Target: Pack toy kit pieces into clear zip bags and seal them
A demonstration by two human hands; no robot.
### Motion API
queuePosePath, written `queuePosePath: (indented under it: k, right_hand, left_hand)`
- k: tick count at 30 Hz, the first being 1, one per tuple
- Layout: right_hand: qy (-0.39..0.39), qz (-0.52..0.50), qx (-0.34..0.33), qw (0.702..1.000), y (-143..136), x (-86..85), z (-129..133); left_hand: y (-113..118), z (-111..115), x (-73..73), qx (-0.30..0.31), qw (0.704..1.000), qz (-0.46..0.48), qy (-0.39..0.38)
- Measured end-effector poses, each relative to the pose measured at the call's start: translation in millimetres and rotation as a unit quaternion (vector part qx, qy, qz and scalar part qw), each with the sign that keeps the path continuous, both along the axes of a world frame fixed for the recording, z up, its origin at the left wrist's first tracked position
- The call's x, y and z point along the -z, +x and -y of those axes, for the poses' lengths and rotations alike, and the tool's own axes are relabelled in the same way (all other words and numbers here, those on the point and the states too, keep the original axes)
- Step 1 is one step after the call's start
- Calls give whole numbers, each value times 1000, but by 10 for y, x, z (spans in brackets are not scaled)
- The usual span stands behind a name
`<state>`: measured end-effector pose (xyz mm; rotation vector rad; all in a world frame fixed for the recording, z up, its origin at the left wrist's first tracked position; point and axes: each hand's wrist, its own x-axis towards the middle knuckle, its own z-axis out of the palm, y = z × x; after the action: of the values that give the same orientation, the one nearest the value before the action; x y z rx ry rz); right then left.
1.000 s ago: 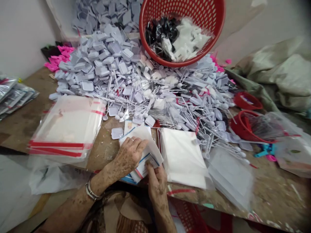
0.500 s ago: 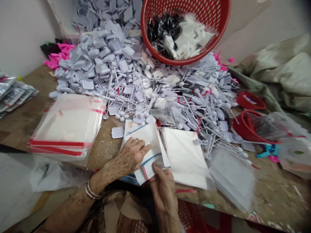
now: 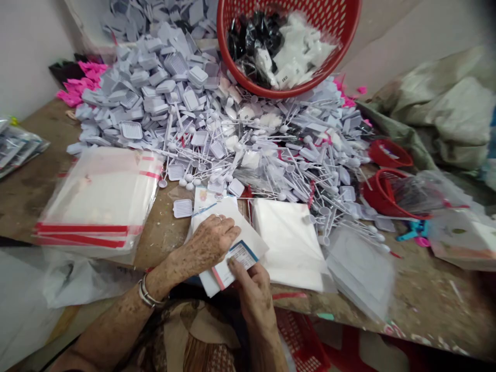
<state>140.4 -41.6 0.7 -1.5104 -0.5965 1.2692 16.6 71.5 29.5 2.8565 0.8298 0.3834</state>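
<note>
My right hand pinches the lower edge of a printed paper sheet between thumb and fingers. The sheet is white with a blue-bordered text box and a pink stripe. My left hand lies over the sheet's left side, fingers curled down onto it; the fingertips are partly hidden. Beneath both hands is a stack of similar printed sheets at the table edge. Just right of it lies a stack of white plastic bags. To the left are clear bags with red strips.
A large heap of pale plastic trays and spoons covers the back. On it leans a red basket of black and white packets. Small red baskets stand at the right, near clear plastic sleeves.
The sheet in my hands has turned and now slants more to the right. My left fingers have curled in more. The whole view has shifted slightly.
</note>
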Motion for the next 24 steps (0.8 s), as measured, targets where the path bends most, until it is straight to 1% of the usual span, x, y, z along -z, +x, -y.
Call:
queuePosePath:
  k: [2,3,4,6,8,10,12,13,15,18,21,24]
  right_hand:
    - [13,-106,58,993,-37,39,-42]
    - [13,-141,87,986,-57,54,-63]
    - [10,-166,110,980,-77,65,-83]
    - [6,-200,143,969,-118,72,-112]
    - [8,-224,166,960,-163,69,-125]
    - [11,-237,185,954,-209,66,-128]
    - [12,-243,201,949,-250,65,-130]
    - [14,-244,208,947,-268,64,-135]
    - [16,-251,214,944,-290,57,-156]
    - [14,-270,210,940,-286,29,-217]
    - [17,-275,211,938,-249,-22,-289]
    - [43,-262,222,938,-218,-74,-339]
  left_hand:
    - [-78,-12,18,-14,1000,10,3]
    - [-132,-13,41,-30,999,22,13]
    - [-191,-11,73,-53,997,40,27]
    - [-307,7,157,-119,987,84,62]
    - [-397,42,248,-194,967,138,90]
    - [-442,85,326,-264,939,196,97]
    - [-441,126,374,-313,913,248,79]
    - [-426,146,385,-328,905,264,66]
    - [-377,185,385,-333,901,276,39]
    - [-288,252,351,-318,905,282,18]
    - [-217,325,308,-268,915,303,-4]
    - [-186,380,270,-218,923,310,-74]
